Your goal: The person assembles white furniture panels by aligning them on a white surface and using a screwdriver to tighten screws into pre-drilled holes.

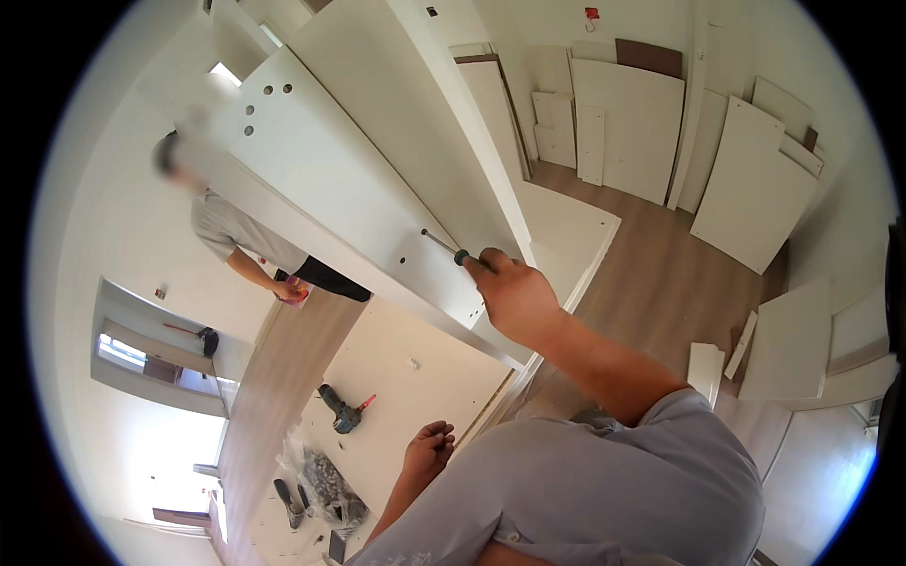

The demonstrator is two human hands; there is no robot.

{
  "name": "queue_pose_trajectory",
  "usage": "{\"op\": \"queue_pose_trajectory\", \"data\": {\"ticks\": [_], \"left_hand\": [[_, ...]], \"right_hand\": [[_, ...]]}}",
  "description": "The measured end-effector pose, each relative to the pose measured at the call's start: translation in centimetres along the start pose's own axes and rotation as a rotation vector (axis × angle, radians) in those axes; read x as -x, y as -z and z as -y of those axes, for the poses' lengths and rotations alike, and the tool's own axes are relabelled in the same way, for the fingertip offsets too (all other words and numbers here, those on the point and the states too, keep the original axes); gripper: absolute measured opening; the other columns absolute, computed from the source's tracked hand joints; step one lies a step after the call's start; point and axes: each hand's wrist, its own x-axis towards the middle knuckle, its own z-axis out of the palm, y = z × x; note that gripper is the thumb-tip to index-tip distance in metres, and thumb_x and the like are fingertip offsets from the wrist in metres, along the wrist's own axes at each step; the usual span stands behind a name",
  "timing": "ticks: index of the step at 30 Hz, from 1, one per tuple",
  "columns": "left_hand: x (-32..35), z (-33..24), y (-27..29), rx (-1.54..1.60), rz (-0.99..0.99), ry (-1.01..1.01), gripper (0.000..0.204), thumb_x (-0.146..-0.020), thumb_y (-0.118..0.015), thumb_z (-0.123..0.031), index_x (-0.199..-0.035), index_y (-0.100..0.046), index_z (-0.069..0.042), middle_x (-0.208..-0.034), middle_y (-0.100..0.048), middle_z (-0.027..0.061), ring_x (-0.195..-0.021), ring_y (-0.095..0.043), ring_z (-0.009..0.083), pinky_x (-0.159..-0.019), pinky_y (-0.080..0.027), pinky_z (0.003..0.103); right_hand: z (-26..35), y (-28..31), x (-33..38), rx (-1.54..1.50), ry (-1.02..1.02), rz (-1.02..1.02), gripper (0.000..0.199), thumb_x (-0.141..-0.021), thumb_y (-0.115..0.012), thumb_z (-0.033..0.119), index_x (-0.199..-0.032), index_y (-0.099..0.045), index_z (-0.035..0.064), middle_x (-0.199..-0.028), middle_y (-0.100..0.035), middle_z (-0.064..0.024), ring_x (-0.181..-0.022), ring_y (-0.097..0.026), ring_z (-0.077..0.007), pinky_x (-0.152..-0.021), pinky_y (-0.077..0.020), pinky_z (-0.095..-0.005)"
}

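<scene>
My right hand (517, 297) grips a screwdriver (444, 243) with a dark green handle. Its tip meets one of the round holes in a white cabinet panel (349, 189), part of a tall upright cabinet. Lower down, my left hand (429, 453) hovers over a white board (425, 377) with its fingers curled in; whatever they may hold is hidden. Left of that hand a cordless drill (342, 411) with a red-tipped bit lies on the board. Beyond it sits a clear plastic bag (328, 486) of small hardware.
A dark-handled tool (287, 502) lies beside the bag. At the left stands another person (247, 231) in a grey shirt, holding a red and pink item. White panels (628, 127) lean against the far wall, more panels (755, 184) at the right. Wood-look flooring (642, 250) runs between.
</scene>
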Motion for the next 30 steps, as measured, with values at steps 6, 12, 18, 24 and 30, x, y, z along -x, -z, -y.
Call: {"op": "queue_pose_trajectory", "data": {"ticks": [6,12,18,24,30], "left_hand": [[-1.8,0.5,-0.9,0.023,0.115,-0.002,0.021,-0.106,-0.055,-0.020,-0.120,-0.059,-0.004,-0.103,-0.066,0.0071,-0.076,-0.052,0.0141,-0.064,-0.045,0.026],[-0.8,1.0,-2.8,0.010,0.136,0.013,0.031,-0.106,-0.056,-0.031,-0.119,-0.057,-0.003,-0.084,-0.055,0.0016,-0.069,-0.047,0.0132,-0.060,-0.041,0.026],[-1.2,2.2,-4.9,-0.056,0.152,-0.061,0.037,-0.107,-0.055,-0.029,-0.130,-0.055,0.000,-0.085,-0.055,0.0008,-0.068,-0.045,0.0104,-0.059,-0.040,0.024],[-0.1,2.6,-7.8,-0.090,0.064,-0.103,0.036,-0.107,-0.054,-0.026,-0.130,-0.058,0.001,-0.089,-0.060,0.0020,-0.066,-0.046,0.0091,-0.058,-0.040,0.023],[-0.8,3.3,-11.4,-0.109,0.109,-0.136,0.032,-0.107,-0.053,-0.023,-0.126,-0.061,0.001,-0.090,-0.063,0.0045,-0.064,-0.047,0.0093,-0.056,-0.040,0.024]], "right_hand": [[-1.4,-1.3,0.1,-0.596,-0.316,-0.032,0.031,-0.099,-0.061,0.015,-0.127,-0.065,0.0032,-0.103,-0.069,-0.0110,-0.064,-0.061,-0.0192,-0.059,-0.0514,-0.0336],[-1.9,-0.5,-1.1,-1.661,-1.143,0.324,0.036,-0.107,-0.045,0.030,-0.127,-0.060,0.0031,-0.108,-0.069,-0.0083,-0.054,-0.047,-0.0109,-0.042,-0.0349,-0.0261],[-1.3,-2.0,0.1,-0.649,-0.456,0.237,0.041,-0.102,-0.054,0.032,-0.132,-0.054,0.0030,-0.108,-0.069,-0.0165,-0.067,-0.063,-0.0240,-0.052,-0.0487,-0.0360],[-2.4,-2.9,-1.3,-0.859,-0.557,0.575,0.044,-0.097,-0.063,0.025,-0.134,-0.051,0.0023,-0.084,-0.064,-0.0114,-0.069,-0.064,-0.0263,-0.058,-0.0487,-0.0401],[-3.4,-2.7,0.2,-1.206,-0.643,0.636,0.050,-0.095,-0.066,0.018,-0.140,-0.050,0.0029,-0.088,-0.061,-0.0069,-0.061,-0.052,-0.0151,-0.055,-0.0438,-0.0314]]}}
